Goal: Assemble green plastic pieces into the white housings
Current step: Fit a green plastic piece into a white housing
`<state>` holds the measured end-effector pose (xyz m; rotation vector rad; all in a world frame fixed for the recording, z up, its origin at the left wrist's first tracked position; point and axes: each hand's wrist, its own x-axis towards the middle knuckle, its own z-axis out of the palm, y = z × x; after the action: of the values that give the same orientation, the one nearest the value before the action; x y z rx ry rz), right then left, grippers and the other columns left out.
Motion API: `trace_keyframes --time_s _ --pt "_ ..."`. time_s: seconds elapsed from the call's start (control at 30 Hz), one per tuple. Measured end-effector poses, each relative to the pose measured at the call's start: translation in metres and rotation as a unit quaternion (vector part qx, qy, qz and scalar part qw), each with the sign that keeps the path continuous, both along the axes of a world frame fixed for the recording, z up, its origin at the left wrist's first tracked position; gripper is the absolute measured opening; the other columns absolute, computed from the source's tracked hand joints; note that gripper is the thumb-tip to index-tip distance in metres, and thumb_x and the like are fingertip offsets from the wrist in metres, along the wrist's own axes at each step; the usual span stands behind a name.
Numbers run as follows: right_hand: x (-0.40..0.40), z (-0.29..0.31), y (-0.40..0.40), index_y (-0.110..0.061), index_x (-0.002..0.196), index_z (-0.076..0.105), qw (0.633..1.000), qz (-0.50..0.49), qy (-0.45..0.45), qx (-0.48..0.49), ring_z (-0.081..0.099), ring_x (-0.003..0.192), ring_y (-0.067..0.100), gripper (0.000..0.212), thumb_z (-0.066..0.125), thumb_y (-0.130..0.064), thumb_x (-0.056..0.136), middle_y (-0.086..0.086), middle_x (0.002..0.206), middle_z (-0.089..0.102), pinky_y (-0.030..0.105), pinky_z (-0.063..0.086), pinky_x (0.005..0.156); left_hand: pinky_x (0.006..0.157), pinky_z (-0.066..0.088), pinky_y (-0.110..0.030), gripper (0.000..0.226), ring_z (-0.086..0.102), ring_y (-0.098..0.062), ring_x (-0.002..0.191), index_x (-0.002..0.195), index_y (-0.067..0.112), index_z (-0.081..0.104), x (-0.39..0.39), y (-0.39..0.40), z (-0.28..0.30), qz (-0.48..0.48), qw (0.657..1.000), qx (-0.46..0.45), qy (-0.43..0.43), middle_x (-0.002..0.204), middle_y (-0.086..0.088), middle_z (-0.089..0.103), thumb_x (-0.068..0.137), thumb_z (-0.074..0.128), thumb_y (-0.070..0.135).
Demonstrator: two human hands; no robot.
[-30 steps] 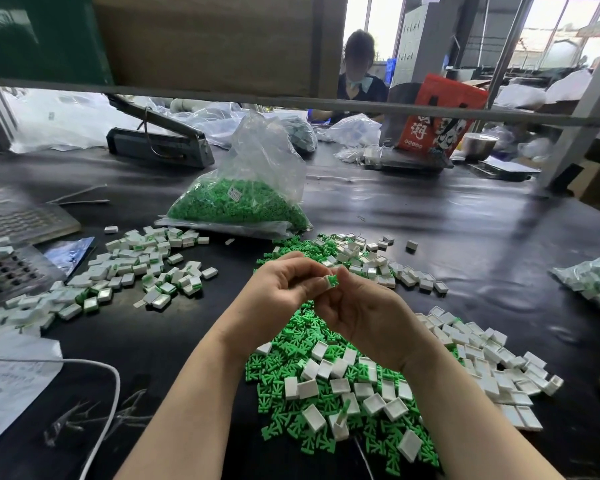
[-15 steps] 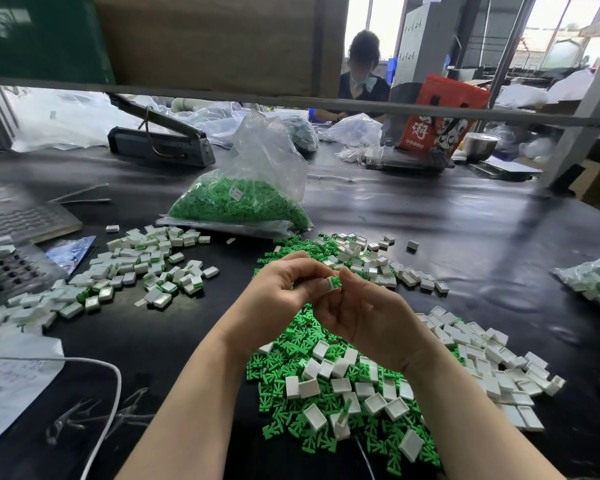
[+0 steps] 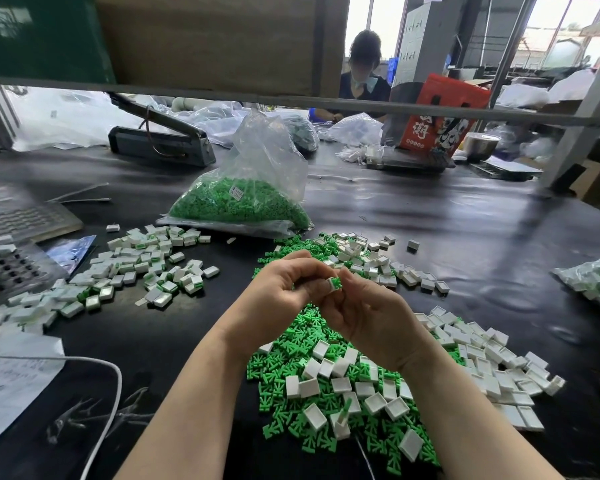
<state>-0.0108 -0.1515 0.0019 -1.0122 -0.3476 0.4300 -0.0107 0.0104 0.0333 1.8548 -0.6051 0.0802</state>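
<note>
We hold both hands raised together above the loose pile of green pieces (image 3: 291,368) and white housings (image 3: 340,379). Our left hand (image 3: 284,296) curls its fingers inward, and our right hand (image 3: 368,313) meets it; between their fingertips we pinch one white housing with a green piece (image 3: 334,283).
</note>
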Motion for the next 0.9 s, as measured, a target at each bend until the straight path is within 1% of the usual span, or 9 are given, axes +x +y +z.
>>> trace_keyframes --time_s 0.13,0.23,0.33,0.47,0.63,0.77,0.9 --pt "-0.0005 0.0002 0.0004 -0.011 0.087 0.070 1.000 0.004 -0.004 -0.010 0.050 0.061 0.012 0.027 0.058 -0.035 0.085 0.004 0.069 0.057 0.018 0.045 0.059 0.073 0.041 -0.009 0.012 0.053 0.006 0.073 0.095 -0.001 0.070 -0.0002 0.0001 -0.0003 -0.003 1.000 0.003 -0.001 0.081 0.005 0.049 0.090 0.061 -0.004" --pt "-0.0011 0.0014 0.0006 -0.011 0.089 0.070 1.000 0.000 0.002 -0.017 0.050 0.065 0.013 0.029 0.060 -0.038 0.082 0.004 0.072 0.055 0.021 0.045 0.065 0.074 0.042 -0.012 0.012 0.054 0.002 0.075 0.097 -0.001 0.071 -0.0001 -0.0002 -0.0002 -0.002 1.000 -0.006 0.007 0.083 0.004 0.051 0.090 0.061 -0.002" --pt "-0.0019 0.0042 0.0008 -0.017 0.086 0.074 1.000 0.000 -0.001 -0.025 0.050 0.068 0.011 0.026 0.063 -0.040 0.077 0.000 0.072 0.056 0.022 0.043 0.069 0.073 0.042 -0.011 0.011 0.053 0.003 0.073 0.093 0.002 0.071 -0.0005 -0.0014 0.0004 -0.003 1.000 -0.010 0.004 0.082 0.004 0.050 0.089 0.061 -0.003" --pt "-0.0024 0.0046 0.0011 -0.017 0.088 0.072 1.000 0.000 -0.009 -0.030 0.047 0.063 0.011 0.027 0.059 -0.039 0.080 0.000 0.070 0.055 0.021 0.039 0.062 0.075 0.041 -0.010 0.011 0.053 0.005 0.074 0.091 0.004 0.071 -0.0006 -0.0022 -0.0006 -0.007 1.000 -0.006 -0.002 0.081 0.005 0.050 0.089 0.062 -0.002" --pt "-0.0007 0.0022 0.0018 -0.023 0.086 0.076 0.999 0.010 -0.029 -0.017 0.048 0.060 0.008 0.027 0.055 -0.039 0.084 -0.004 0.069 0.057 0.018 0.040 0.059 0.076 0.041 -0.012 0.011 0.052 0.003 0.075 0.092 0.003 0.071 0.0001 -0.0027 -0.0007 -0.006 1.000 -0.001 -0.007 0.081 0.004 0.050 0.088 0.062 -0.002" --pt "0.0009 -0.0001 0.0008 -0.016 0.094 0.074 1.000 0.016 -0.022 -0.006 0.047 0.059 0.008 0.029 0.058 -0.037 0.084 -0.001 0.072 0.056 0.017 0.041 0.057 0.078 0.043 -0.015 0.011 0.053 0.000 0.078 0.095 -0.001 0.071 -0.0001 -0.0015 -0.0009 -0.008 1.000 0.005 -0.010 0.084 0.001 0.051 0.089 0.062 -0.002" --pt "0.0010 -0.0006 -0.0001 -0.008 0.095 0.066 1.000 0.019 -0.020 -0.008 0.046 0.058 0.009 0.030 0.058 -0.035 0.083 0.001 0.070 0.056 0.019 0.039 0.057 0.079 0.045 -0.018 0.012 0.054 -0.003 0.078 0.098 -0.003 0.071 0.0004 -0.0009 -0.0017 -0.010 1.000 0.007 -0.003 0.083 0.003 0.051 0.089 0.061 -0.003"
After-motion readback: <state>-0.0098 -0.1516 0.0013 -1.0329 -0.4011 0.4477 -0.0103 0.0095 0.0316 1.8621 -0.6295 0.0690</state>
